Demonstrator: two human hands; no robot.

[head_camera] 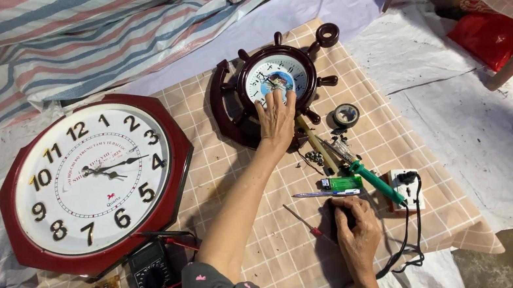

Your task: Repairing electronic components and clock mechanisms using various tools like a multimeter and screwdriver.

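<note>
Two hands: left [277, 118] spread on wheel clock [278, 82], right [355, 230] curled over dark object [347, 214].

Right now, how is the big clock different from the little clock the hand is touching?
The big clock has a plain eight-sided dark red frame; the little clock has a ship's-wheel frame with knobs. The big clock's white face carries bold black numbers; the little clock's face has a picture. The left hand touches only the little clock. Both lie face up on the checked cloth.
</note>
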